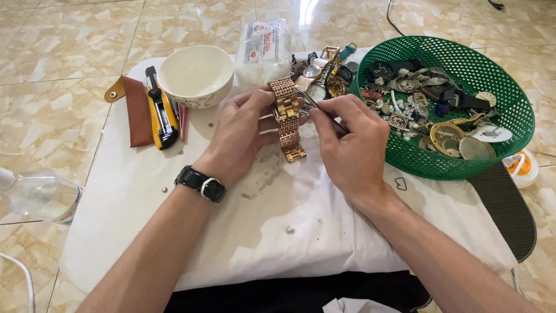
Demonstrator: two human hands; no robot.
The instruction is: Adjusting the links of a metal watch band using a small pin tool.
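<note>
While your left hand [243,130] pinches the gold watch bracelet [288,119] above the white cloth [278,226], your right hand [350,145] closes its grip on a thin metal tool [324,113] touching the band — just beside the green basket [509,93] and white bowl [196,74].

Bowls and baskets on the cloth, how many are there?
2: a white bowl beside the yellow knife, left of the hands, and a green basket of watch parts on the right. None seems hidden.

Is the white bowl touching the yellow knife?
Apart. The head view shows a strip of white cloth between the white bowl and the yellow knife.
</note>
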